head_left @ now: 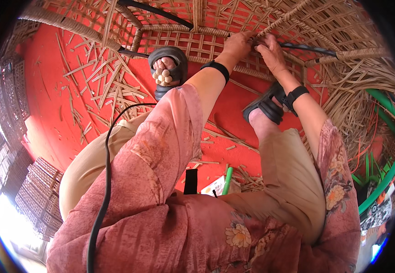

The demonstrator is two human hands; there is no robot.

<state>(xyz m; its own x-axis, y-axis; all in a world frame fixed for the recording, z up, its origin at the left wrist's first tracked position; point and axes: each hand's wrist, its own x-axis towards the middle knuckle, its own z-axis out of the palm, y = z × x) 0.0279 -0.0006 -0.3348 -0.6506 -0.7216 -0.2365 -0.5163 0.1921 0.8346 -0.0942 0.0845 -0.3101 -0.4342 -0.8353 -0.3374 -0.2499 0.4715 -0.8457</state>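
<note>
A large woven rattan frame [193, 45] with open lattice panels and cord-wrapped bars spans the top of the view. At one of its joints, where a wrapped bar [284, 19] meets the lower rail, both hands work close together. My left hand [239, 45] closes its fingers at the rail, the back of the hand facing up. Just right of it, my right hand [271, 52] bends its thumb and fingers in at the same joint. Whether a thin strip lies between the fingertips is too small to tell. A dark strip [309, 48] runs along the frame right of my hand.
Cut rattan pieces [111, 84] litter the red floor [47, 123] at left. A heap of long strips [356, 104] lies at right, near a green hoop-like edge [379, 186]. My sandalled feet stand below the frame. A green marker-like stick [227, 180] and woven baskets [40, 193] also show.
</note>
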